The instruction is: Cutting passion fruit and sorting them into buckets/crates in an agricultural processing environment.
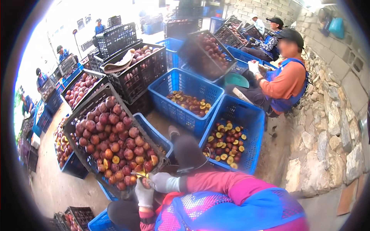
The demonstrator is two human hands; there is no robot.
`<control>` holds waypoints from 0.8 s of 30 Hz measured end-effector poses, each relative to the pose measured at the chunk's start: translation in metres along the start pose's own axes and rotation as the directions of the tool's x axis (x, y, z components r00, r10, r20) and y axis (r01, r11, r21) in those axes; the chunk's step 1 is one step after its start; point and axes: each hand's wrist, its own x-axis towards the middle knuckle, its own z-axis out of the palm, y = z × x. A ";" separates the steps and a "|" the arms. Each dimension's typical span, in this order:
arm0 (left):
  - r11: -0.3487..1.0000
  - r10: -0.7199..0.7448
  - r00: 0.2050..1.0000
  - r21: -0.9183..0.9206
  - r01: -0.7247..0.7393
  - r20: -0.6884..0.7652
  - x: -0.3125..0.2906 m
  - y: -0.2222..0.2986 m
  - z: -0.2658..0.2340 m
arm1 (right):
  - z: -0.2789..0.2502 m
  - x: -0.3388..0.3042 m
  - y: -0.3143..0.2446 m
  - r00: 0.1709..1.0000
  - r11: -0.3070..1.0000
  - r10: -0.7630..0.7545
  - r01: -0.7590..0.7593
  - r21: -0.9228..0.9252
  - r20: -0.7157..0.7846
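Note:
Both my hands are gloved and close together at the near edge of a tilted dark crate [78, 153], heaped with reddish-purple plums [111, 131]. My left hand [144, 193], fingers curled upward, grips a plum [146, 182]. From the right, my right hand [163, 182] meets it, its fingers closed around a small knife [137, 174] whose thin, pale blade points left over the fruit. The handle is hidden in the glove. Yellow cut flesh shows among the plums beside the blade.
Right of my knee stands a blue crate [256, 140] with halved plums; another blue crate [169, 110] beyond it also holds halves. Full dark crates [152, 73] are stacked behind. A co-worker in orange [285, 82] sits at right, near a stone wall [327, 119].

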 end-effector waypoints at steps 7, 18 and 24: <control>0.823 -0.112 0.973 -0.530 0.206 0.204 0.002 0.056 -0.014 | -0.015 0.001 0.014 0.978 0.937 -0.007 0.079 0.339 -0.209; 0.950 -0.011 0.986 -0.310 -0.041 -0.164 -0.005 0.041 -0.018 | -0.053 -0.007 0.044 0.964 0.918 -0.264 0.263 -0.295 0.038; 0.365 -0.109 0.989 -0.921 0.137 0.103 0.027 0.030 -0.086 | -0.084 0.002 0.022 0.822 0.834 -0.532 0.469 -0.291 -0.201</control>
